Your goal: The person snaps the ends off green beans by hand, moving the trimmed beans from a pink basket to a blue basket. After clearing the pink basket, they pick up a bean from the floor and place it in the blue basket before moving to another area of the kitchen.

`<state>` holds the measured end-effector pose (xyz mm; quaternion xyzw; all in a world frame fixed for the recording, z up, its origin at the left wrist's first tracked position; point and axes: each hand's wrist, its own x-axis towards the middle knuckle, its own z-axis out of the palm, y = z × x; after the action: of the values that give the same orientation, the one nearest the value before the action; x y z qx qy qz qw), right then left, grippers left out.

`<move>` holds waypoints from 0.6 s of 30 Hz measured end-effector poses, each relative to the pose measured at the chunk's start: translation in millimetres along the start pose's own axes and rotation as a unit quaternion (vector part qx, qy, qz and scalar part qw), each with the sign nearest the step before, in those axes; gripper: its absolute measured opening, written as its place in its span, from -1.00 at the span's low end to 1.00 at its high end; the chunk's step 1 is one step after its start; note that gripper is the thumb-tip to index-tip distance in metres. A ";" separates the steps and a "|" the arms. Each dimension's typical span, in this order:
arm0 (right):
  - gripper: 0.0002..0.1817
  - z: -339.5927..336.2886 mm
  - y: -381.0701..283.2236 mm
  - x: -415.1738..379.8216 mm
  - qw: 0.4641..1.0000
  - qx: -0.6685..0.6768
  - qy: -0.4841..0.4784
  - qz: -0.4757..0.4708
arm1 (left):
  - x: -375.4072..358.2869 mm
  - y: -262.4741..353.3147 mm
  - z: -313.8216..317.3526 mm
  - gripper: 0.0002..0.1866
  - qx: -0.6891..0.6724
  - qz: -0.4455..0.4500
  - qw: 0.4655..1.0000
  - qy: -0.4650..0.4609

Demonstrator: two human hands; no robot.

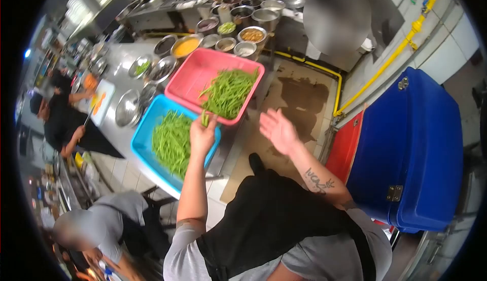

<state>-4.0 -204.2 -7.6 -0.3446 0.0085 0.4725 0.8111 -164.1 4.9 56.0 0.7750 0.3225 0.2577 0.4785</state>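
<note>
My left hand [203, 135] is closed on a few green beans, over the edge where the two tubs meet. A blue tub [143, 151] on the left holds a heap of long green beans [171, 141]. Beyond it, a pink tub [185, 80] has another heap of green beans [229, 92] in its right part. To the right of the tubs, my right hand [278, 129] is held over the floor, palm up with its fingers apart and nothing in it.
Metal bowls [128, 109] and an orange-filled bowl [186, 46] stand on the steel counter [117, 57]. A co-worker [61, 118] cuts orange pieces on a white board [104, 101]. Other people are at lower left and upper right. A blue cooler [406, 149] stands at right.
</note>
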 end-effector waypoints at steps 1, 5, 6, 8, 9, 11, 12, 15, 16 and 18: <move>-0.36 -20.5 5.6 8.9 0.998 0.015 0.025 0.057 | 31.5 -30.8 0.7 -0.77 0.064 0.067 0.995 0.037; -0.59 -81.1 35.7 11.3 0.987 0.005 0.013 0.158 | 135.9 -80.6 15.2 -0.58 0.150 0.148 0.977 0.023; -0.60 -79.3 33.2 12.9 0.988 -0.027 0.023 0.148 | 164.4 -109.5 19.6 -0.55 0.267 0.155 0.951 0.000; -0.60 -71.2 20.6 14.7 0.989 -0.072 0.039 0.126 | 199.2 -151.9 26.9 -0.59 0.328 0.062 0.939 -0.086; -0.60 -66.2 8.6 16.4 0.989 -0.091 0.037 0.107 | 201.8 -151.7 31.5 -0.64 0.307 0.050 0.942 -0.126; -0.62 -58.4 -15.1 28.6 0.993 -0.089 0.043 0.063 | 208.8 -161.9 36.7 -0.68 0.304 0.092 0.942 -0.105; -0.62 -59.2 -24.6 33.3 0.995 -0.086 0.038 0.045 | 208.1 -162.1 36.0 -0.70 0.308 0.120 0.940 -0.088; -0.64 -67.9 -40.9 48.8 0.994 -0.104 0.030 0.012 | 201.3 -136.8 40.1 -0.72 0.183 0.130 0.973 -0.050; -0.65 -66.2 -46.2 53.6 0.992 -0.126 0.029 0.008 | 191.3 -121.9 37.9 -0.72 0.117 0.114 0.986 -0.031; -0.68 -56.2 -62.5 58.2 0.985 -0.174 -0.001 0.015 | 171.4 -62.1 40.1 -0.71 0.090 0.149 0.984 0.041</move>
<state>94.0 -211.6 -35.8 -0.4802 -0.0695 0.4795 0.7312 -38.4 130.5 -1.2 0.8430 0.2445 0.3281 0.3491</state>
